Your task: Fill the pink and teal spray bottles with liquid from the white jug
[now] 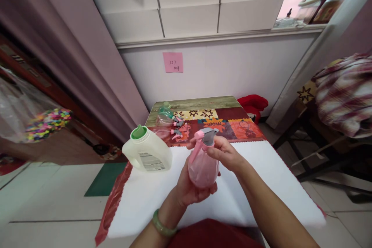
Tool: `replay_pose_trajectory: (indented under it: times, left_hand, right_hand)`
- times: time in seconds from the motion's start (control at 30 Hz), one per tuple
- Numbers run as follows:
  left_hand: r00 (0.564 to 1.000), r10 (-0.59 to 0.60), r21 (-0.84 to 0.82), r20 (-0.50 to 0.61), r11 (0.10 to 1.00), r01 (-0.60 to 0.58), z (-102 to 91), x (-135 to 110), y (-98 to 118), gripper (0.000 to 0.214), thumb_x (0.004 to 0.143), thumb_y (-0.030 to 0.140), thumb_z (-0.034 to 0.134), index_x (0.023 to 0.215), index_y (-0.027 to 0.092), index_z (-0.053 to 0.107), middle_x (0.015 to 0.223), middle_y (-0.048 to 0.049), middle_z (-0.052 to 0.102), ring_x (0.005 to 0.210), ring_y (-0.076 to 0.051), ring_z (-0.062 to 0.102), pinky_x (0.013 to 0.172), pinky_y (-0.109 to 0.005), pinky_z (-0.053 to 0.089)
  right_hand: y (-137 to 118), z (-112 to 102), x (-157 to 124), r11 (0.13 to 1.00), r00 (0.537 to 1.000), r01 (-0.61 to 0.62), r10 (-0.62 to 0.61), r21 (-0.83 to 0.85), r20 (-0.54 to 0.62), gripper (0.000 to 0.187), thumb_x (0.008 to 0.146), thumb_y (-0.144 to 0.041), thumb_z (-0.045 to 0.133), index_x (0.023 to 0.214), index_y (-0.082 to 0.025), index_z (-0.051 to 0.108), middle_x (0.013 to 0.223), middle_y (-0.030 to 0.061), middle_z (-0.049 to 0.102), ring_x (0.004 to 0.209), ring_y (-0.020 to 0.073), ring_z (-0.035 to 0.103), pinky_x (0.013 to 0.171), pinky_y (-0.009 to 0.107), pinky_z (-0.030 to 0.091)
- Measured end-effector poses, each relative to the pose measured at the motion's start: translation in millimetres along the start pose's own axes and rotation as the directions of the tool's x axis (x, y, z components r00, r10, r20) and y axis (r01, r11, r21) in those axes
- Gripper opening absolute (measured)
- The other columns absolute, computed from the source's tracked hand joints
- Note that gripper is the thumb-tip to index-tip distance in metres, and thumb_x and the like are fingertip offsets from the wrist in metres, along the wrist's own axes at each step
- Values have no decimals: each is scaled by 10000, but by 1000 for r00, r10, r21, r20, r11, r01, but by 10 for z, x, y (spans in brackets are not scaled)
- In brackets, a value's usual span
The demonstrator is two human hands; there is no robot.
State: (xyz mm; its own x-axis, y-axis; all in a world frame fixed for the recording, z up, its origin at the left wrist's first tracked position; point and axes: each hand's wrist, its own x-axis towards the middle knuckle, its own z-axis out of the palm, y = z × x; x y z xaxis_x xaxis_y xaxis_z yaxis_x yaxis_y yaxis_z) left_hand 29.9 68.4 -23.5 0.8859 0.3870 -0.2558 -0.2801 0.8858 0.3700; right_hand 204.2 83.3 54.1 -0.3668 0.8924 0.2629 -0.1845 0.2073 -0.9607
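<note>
I hold a pink spray bottle (202,166) upright above the white cloth (261,178) on the small table. My left hand (186,188) cups its round body from below, fingers wrapped round it. My right hand (225,151) grips the bottle's neck just under the grey and pink trigger head (205,135). A white detergent jug (148,151) with a green cap stands to the left of the bottle, apart from my hands.
Three more spray bottles (170,122) lie at the table's far left on a patterned mat (232,124). A red plastic sheet (112,201) hangs off the left edge. A chair with plaid cloth (345,93) stands right; a wall with a pink note (173,62) is behind.
</note>
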Motion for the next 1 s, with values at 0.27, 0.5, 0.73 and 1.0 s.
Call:
replay_pose_trajectory:
  times: [0.27, 0.5, 0.73, 1.0]
  left_hand:
    - [942, 323, -123, -89, 935, -332, 69, 55, 37, 718, 899, 695, 516, 1317, 121, 622, 1171, -191, 736, 1039, -344, 725, 744, -457, 639]
    - [975, 137, -124, -176, 979, -160, -21, 112, 50, 733, 819, 750, 579, 1121, 89, 676, 829, -184, 729, 634, -263, 703, 309, -186, 309]
    - [907, 247, -204, -341, 922, -328, 4, 191, 9, 623, 819, 672, 653, 1121, 127, 678, 793, -106, 745, 597, -221, 695, 419, -242, 466]
    - [742, 436, -125, -510, 815, -565, 146, 327, -162, 563, 874, 621, 624, 1232, 187, 657, 953, -63, 754, 750, -205, 716, 602, -299, 553]
  right_hand:
    - [175, 53, -6, 997, 987, 68, -71, -28, -142, 384, 879, -505, 718, 1107, -196, 725, 981, 65, 756, 873, 220, 716, 726, 312, 577]
    - [184, 110, -48, 988, 981, -154, 149, -30, -123, 390, 877, -575, 679, 943, -191, 700, 589, -15, 617, 355, 121, 484, 320, 245, 356]
    - [287, 199, -1, 947, 914, 10, -139, -320, -380, 383, 886, -553, 657, 708, -227, 565, 593, -20, 534, 598, 168, 565, 532, 281, 456]
    - [329, 284, -9, 896, 864, -50, -183, -442, -469, 330, 903, -484, 589, 705, -246, 474, 682, 5, 578, 704, 194, 571, 646, 325, 465]
